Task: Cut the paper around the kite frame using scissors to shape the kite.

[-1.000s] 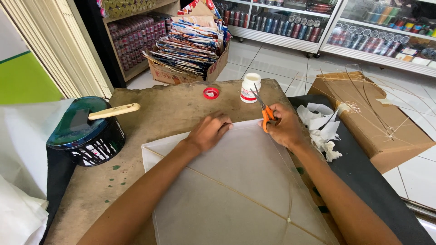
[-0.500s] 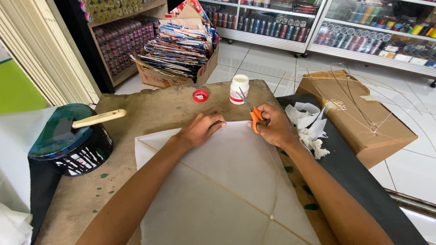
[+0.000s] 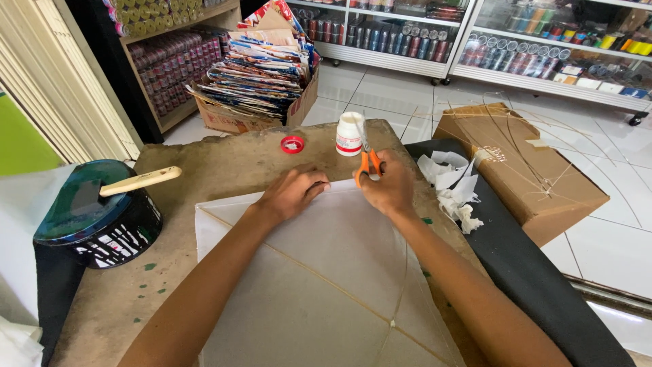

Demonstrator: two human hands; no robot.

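A white paper kite with thin stick spars lies flat on the brown worktable. My left hand presses down on the kite's top corner, fingers bent on the paper edge. My right hand grips orange-handled scissors, blades pointing up and away, at the same top corner. A white glue bottle stands just beyond the scissors, with its red cap lying to the left of it.
A dark round tin with a wooden-handled tool on it sits at the left. White paper scraps lie at the right edge. A cardboard box stands on the floor. A box of stacked printed sheets sits behind the table.
My right hand with the scissors has shifted left toward the kite's top corner, closer to my left hand. The view has moved slightly.
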